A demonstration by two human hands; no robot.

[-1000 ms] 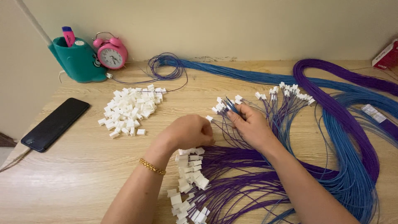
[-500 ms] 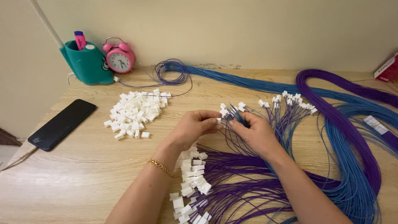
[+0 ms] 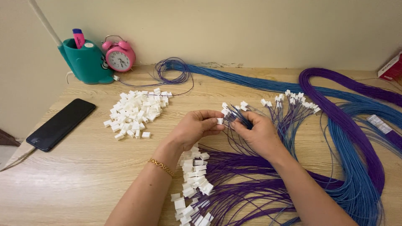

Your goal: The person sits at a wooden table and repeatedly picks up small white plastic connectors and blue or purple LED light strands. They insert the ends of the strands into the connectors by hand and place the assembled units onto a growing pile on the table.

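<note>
Head view looks down on your wooden table (image 3: 83, 175). Nearest you, along the near edge, a row of finished white connectors (image 3: 193, 184) lies in a loose line, each one fixed to thin purple wires (image 3: 247, 175) that fan out to the right. Your left forearm crosses just beside that row, with a gold bracelet (image 3: 161, 166) at the wrist.

Just beyond, near the middle of the table, your two hands meet. Your left hand (image 3: 194, 127) pinches a small white connector (image 3: 220, 121) between thumb and fingertips, closed tight on it. Your right hand (image 3: 259, 132) is curled shut around a bundle of thin wires (image 3: 240, 119), holding their tips right against that connector; you cannot make out whether a wire is already seated in it.

Left of your hands sits a heap of loose white connectors (image 3: 136, 111), and further left, close to the left edge, a black phone (image 3: 62, 124) lies flat with a cable at its near end. To the right, more wired ends with white connectors (image 3: 293, 99) spread out, and thick hanks of blue wire (image 3: 356, 167) and purple wire (image 3: 335, 109) loop toward the right edge.

At the far edge, against the wall, stand a teal pen holder (image 3: 86, 62) and a pink alarm clock (image 3: 119, 56).
</note>
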